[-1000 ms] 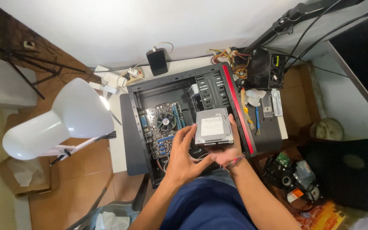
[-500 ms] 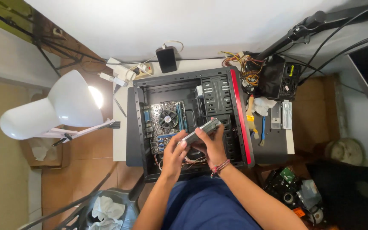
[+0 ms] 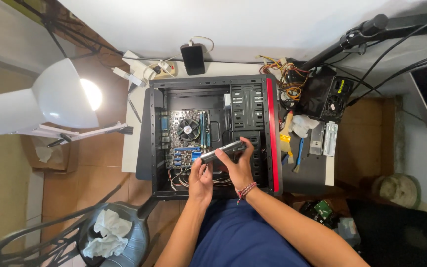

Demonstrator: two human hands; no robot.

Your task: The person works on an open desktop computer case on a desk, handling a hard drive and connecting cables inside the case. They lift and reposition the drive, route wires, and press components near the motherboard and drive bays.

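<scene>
while both hands grip the hard drive (image 3: 222, 151) edge-on over the open pc case (image 3: 208, 133), left hand (image 3: 201, 180) pinches its near end, right hand (image 3: 238, 168) wraps the far side.

I see both my bare forearms reaching forward, my left hand (image 3: 200, 179) and braceleted right hand (image 3: 239, 168) raised close together, fingers curled in a grip.

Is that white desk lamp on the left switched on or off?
On. The white desk lamp shows a bright glowing bulb inside its shade, pointed toward the open computer case.
</scene>
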